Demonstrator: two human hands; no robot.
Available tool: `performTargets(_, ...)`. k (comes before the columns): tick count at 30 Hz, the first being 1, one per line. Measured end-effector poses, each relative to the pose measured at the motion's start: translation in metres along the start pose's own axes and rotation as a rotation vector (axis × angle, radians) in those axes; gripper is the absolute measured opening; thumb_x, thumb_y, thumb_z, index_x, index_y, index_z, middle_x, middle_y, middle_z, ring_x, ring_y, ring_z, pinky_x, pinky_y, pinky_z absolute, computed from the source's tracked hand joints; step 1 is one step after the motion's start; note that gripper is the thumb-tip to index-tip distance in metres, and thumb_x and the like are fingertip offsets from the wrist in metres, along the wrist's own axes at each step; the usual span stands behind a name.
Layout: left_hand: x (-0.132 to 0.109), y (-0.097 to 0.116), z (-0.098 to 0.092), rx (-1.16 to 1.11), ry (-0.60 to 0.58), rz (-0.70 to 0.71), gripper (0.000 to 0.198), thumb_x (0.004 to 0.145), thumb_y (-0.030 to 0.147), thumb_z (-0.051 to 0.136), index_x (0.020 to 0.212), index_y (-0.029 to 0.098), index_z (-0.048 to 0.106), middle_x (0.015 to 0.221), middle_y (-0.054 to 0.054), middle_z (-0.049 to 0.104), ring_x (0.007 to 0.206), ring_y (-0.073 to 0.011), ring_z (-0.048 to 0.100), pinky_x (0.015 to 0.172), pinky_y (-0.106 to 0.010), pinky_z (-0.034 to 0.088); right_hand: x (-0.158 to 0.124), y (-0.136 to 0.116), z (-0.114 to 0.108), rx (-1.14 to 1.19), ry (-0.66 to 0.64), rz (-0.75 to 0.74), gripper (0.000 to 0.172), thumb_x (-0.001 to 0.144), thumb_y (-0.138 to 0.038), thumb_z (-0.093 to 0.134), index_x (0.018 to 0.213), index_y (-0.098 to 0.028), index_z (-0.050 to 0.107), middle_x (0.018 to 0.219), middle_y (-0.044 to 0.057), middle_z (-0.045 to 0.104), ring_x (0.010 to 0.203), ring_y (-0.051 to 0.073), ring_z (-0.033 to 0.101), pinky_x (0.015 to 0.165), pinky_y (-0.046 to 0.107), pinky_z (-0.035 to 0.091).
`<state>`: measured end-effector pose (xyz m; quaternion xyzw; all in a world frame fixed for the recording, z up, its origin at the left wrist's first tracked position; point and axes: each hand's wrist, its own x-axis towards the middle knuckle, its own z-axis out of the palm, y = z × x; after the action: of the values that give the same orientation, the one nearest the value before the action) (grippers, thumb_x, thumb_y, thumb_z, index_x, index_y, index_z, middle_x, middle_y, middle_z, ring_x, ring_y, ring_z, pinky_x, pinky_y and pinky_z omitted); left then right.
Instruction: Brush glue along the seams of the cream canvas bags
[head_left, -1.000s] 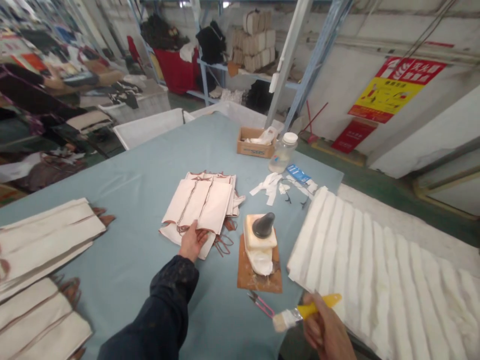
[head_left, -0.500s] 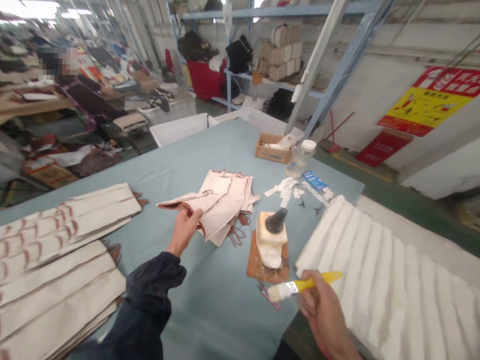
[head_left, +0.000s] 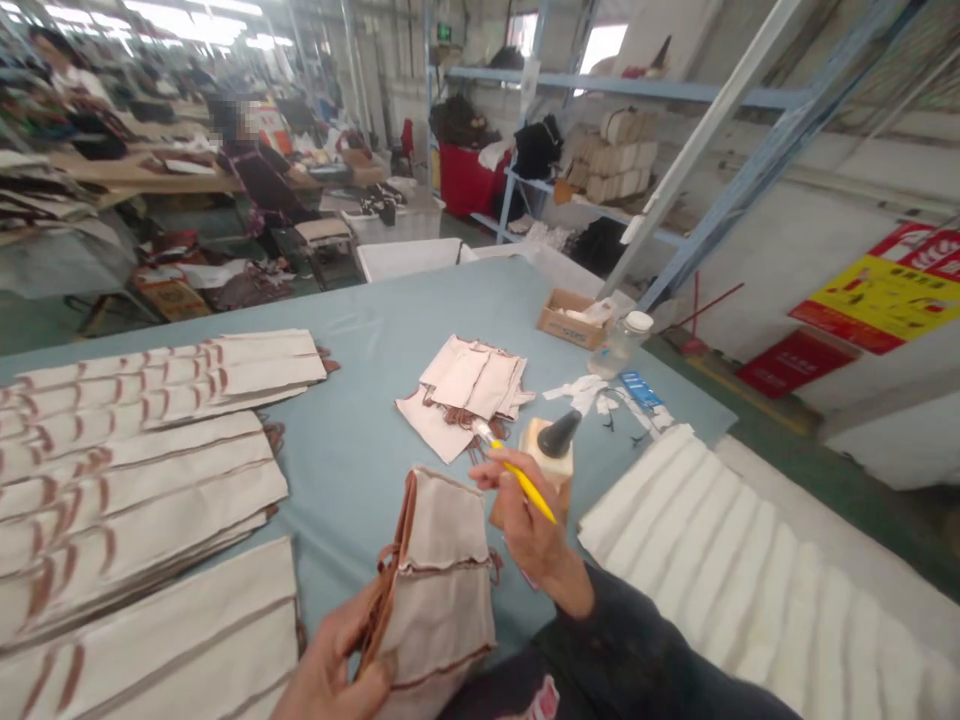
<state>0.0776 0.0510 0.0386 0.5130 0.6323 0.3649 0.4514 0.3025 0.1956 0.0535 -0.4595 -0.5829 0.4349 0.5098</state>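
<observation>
Legible marking: the letters SBS on the side of one cardboard carton [head_left: 562, 327] at the far edge of the blue-grey table [head_left: 345, 440]; one red-and-yellow wall poster [head_left: 889, 290] and one red box [head_left: 799, 365] below it bear characters too blurred to read; one blue card [head_left: 640, 390] lies near one clear jar [head_left: 621, 347] with a white lid. Left hand [head_left: 341, 650]: clamped, thumb against the near face, on one cream fabric bag [head_left: 442, 590] with brown trim, positioned at the table's near side, its brown-edged mouth facing left; contact with the table cannot be determined. Right hand [head_left: 532, 525]: fingers closed on the handle of one yellow-handled brush [head_left: 529, 490]; bristles point away from the person, toward one small bag pile [head_left: 480, 378]; contact cannot be determined. Behind the right hand: one cream container [head_left: 555, 468] with one black cone [head_left: 560, 435]; left: three bag stacks [head_left: 195, 480]; right: one row of white padding [head_left: 750, 570].
</observation>
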Motion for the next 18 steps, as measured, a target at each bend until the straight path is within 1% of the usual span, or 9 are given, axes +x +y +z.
performTargets(2, -0.028, -0.023, 0.006, -0.019, 0.052, -0.030, 0.050, 0.070, 0.044, 0.069, 0.117, 0.036, 0.085, 0.119, -0.001, 0.084, 0.118, -0.0401, 0.072, 0.115, -0.051, 0.053, 0.010, -0.005, 0.021, -0.037, -0.177, -0.082, 0.031, 0.108, -0.047, 0.049, 0.118, -0.026, 0.069, 0.095, 0.005, 0.077, 0.093, 0.022, 0.074, 0.093, 0.038, 0.058)
performTargets(3, -0.040, -0.030, 0.008, -0.023, 0.081, -0.053, 0.051, 0.069, 0.045, 0.071, 0.118, 0.037, 0.085, 0.121, -0.001, 0.083, 0.119, -0.0408, 0.072, 0.113, -0.052, 0.054, 0.011, -0.006, 0.031, -0.054, -0.277, -0.067, 0.031, 0.109, -0.044, 0.046, 0.119, -0.026, 0.069, 0.091, 0.004, 0.076, 0.090, 0.021, 0.073, 0.090, 0.036, 0.057)
performTargets(5, -0.057, -0.034, 0.008, -0.025, 0.116, -0.089, 0.053, 0.070, 0.046, 0.072, 0.122, 0.036, 0.083, 0.126, -0.002, 0.082, 0.124, -0.0413, 0.070, 0.113, -0.052, 0.054, 0.007, -0.008, 0.048, -0.092, -0.374, -0.064, 0.032, 0.109, -0.042, 0.043, 0.114, -0.026, 0.070, 0.086, 0.002, 0.073, 0.078, 0.019, 0.068, 0.079, 0.033, 0.055)
performTargets(7, -0.065, -0.027, 0.000, -0.016, 0.128, -0.094, 0.054, 0.075, 0.044, 0.070, 0.126, 0.033, 0.081, 0.129, -0.003, 0.081, 0.128, -0.0401, 0.069, 0.115, -0.051, 0.052, -0.003, -0.009, 0.059, -0.131, -0.356, -0.088, 0.033, 0.109, -0.040, 0.042, 0.112, -0.025, 0.071, 0.086, 0.002, 0.072, 0.071, 0.018, 0.062, 0.071, 0.031, 0.051)
performTargets(9, -0.065, -0.018, -0.011, 0.023, 0.127, -0.096, 0.049, 0.079, 0.043, 0.067, 0.123, 0.028, 0.081, 0.123, -0.006, 0.083, 0.121, -0.0382, 0.072, 0.112, -0.048, 0.055, -0.014, -0.013, 0.062, -0.157, -0.245, -0.144, 0.033, 0.109, -0.040, 0.041, 0.111, -0.023, 0.070, 0.088, 0.003, 0.070, 0.069, 0.017, 0.058, 0.069, 0.031, 0.049)
performTargets(11, -0.061, -0.018, -0.020, 0.082, 0.183, -0.138, 0.044, 0.083, 0.048, 0.066, 0.118, 0.025, 0.081, 0.114, -0.007, 0.085, 0.108, -0.0361, 0.077, 0.102, -0.046, 0.061, -0.023, -0.017, 0.061, -0.162, -0.152, -0.202, 0.034, 0.109, -0.041, 0.040, 0.111, -0.022, 0.068, 0.084, 0.002, 0.067, 0.066, 0.017, 0.056, 0.066, 0.031, 0.048)
performTargets(12, -0.060, -0.021, -0.023, 0.096, 0.220, -0.151, 0.046, 0.083, 0.050, 0.066, 0.120, 0.024, 0.079, 0.115, -0.008, 0.084, 0.108, -0.0355, 0.078, 0.102, -0.045, 0.061, -0.027, -0.020, 0.060, -0.166, -0.133, -0.230, 0.034, 0.110, -0.042, 0.039, 0.111, -0.022, 0.067, 0.082, 0.002, 0.065, 0.065, 0.017, 0.054, 0.065, 0.031, 0.047)
performTargets(16, -0.066, -0.039, -0.019, 0.124, 0.409, -0.149, 0.062, 0.084, 0.053, 0.071, 0.138, 0.024, 0.068, 0.132, -0.010, 0.079, 0.124, -0.0369, 0.073, 0.100, -0.043, 0.061, -0.046, -0.029, 0.055, -0.229, -0.167, -0.325, 0.030, 0.109, -0.041, 0.042, 0.113, -0.024, 0.067, 0.075, 0.000, 0.064, 0.058, 0.016, 0.052, 0.059, 0.031, 0.045)
performTargets(18, -0.072, -0.038, -0.013, 0.115, 0.500, -0.104, 0.056, 0.089, 0.053, 0.068, 0.137, 0.024, 0.068, 0.132, -0.011, 0.078, 0.119, -0.0356, 0.075, 0.093, -0.041, 0.064, -0.056, -0.030, 0.053, -0.259, -0.174, -0.360, 0.030, 0.108, -0.042, 0.044, 0.112, -0.025, 0.068, 0.079, 0.002, 0.068, 0.057, 0.016, 0.054, 0.059, 0.031, 0.046)
